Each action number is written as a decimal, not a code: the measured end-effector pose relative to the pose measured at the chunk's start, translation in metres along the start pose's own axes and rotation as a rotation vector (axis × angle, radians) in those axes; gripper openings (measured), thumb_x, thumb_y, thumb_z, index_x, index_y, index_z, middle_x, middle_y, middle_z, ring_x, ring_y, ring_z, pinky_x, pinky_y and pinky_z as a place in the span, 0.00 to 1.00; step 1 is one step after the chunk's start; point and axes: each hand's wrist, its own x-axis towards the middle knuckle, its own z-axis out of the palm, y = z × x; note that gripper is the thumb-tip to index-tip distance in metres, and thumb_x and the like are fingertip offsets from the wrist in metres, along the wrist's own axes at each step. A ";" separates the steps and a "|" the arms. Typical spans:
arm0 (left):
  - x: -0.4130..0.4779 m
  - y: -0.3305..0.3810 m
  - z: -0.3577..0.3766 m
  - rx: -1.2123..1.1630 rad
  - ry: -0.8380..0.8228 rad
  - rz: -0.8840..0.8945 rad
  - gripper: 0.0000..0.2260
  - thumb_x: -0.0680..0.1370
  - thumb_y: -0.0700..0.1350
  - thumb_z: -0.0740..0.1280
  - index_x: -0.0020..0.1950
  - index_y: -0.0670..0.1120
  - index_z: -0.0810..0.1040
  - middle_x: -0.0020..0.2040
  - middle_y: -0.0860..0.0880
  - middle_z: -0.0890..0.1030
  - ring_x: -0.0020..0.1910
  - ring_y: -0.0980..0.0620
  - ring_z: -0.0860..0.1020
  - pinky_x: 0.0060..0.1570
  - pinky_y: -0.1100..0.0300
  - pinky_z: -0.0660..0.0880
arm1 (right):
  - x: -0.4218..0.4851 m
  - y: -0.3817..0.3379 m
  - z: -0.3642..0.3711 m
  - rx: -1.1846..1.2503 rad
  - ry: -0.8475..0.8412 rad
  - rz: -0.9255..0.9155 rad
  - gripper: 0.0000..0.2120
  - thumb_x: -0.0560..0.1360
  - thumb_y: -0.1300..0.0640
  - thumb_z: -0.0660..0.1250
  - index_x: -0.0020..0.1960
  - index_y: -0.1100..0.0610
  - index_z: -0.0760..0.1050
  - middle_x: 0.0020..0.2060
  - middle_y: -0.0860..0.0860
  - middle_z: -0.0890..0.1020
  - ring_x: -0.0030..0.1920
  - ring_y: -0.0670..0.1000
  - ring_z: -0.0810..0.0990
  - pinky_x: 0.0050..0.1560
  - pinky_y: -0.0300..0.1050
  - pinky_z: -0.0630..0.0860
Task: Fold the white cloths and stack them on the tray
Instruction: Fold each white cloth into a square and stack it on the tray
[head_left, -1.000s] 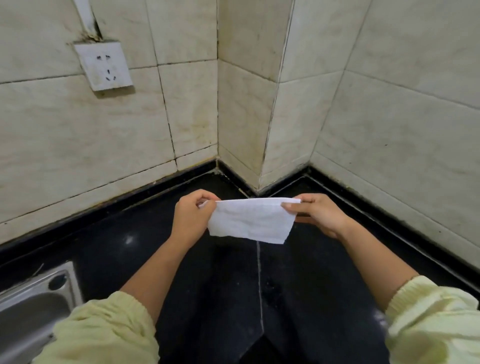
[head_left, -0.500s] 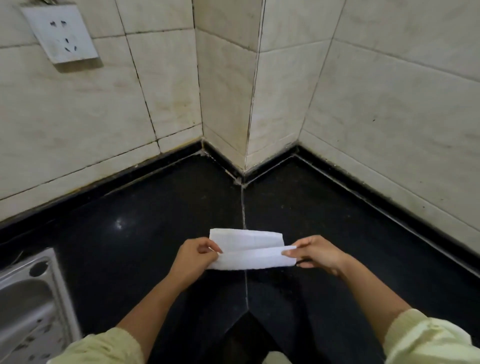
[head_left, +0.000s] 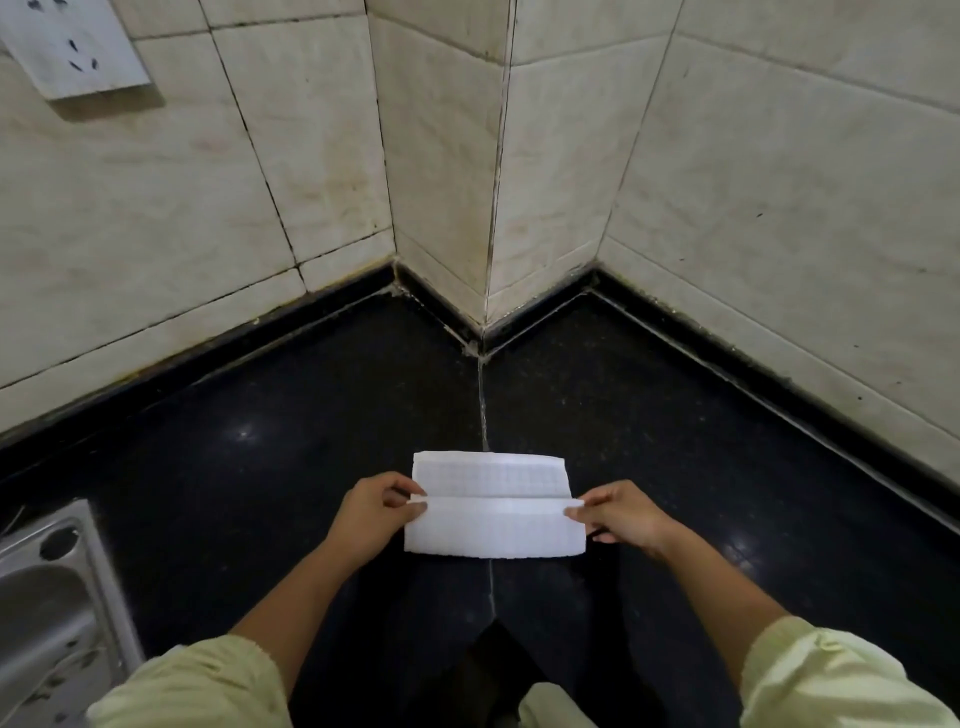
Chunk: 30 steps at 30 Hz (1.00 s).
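**Cloth laid flat, folded flap toward you**

The cloth (head_left: 493, 512) lies on the black counter (head_left: 270, 467) across its seam, long axis running left to right, the folded flap on the near half. Your left hand (head_left: 376, 514) pinches the flap's left end; your right hand (head_left: 621, 514) pinches its right end. Half a second ago the flap was narrower and raised; now it lies flat and covers more. A second ago you held the cloth in the air. The sink (head_left: 47, 597) sits at your left.
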 end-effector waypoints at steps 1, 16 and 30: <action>0.006 0.002 0.000 -0.001 0.015 0.003 0.06 0.72 0.44 0.75 0.45 0.53 0.81 0.42 0.49 0.84 0.45 0.54 0.82 0.48 0.59 0.77 | 0.004 0.000 0.000 0.000 0.032 -0.010 0.08 0.74 0.56 0.71 0.49 0.60 0.83 0.43 0.54 0.86 0.43 0.48 0.82 0.43 0.38 0.77; 0.072 0.017 0.008 0.118 0.056 -0.012 0.08 0.76 0.37 0.68 0.50 0.49 0.78 0.47 0.52 0.80 0.47 0.57 0.77 0.46 0.63 0.71 | 0.054 -0.015 0.016 -0.151 0.335 -0.018 0.10 0.78 0.55 0.65 0.39 0.54 0.74 0.35 0.49 0.78 0.41 0.50 0.77 0.43 0.41 0.70; 0.078 0.007 0.018 0.292 0.174 0.072 0.10 0.78 0.41 0.66 0.59 0.49 0.75 0.55 0.49 0.74 0.51 0.51 0.75 0.48 0.60 0.73 | 0.059 -0.015 0.027 -0.229 0.491 -0.018 0.06 0.78 0.52 0.66 0.50 0.55 0.72 0.45 0.51 0.77 0.45 0.50 0.77 0.46 0.46 0.76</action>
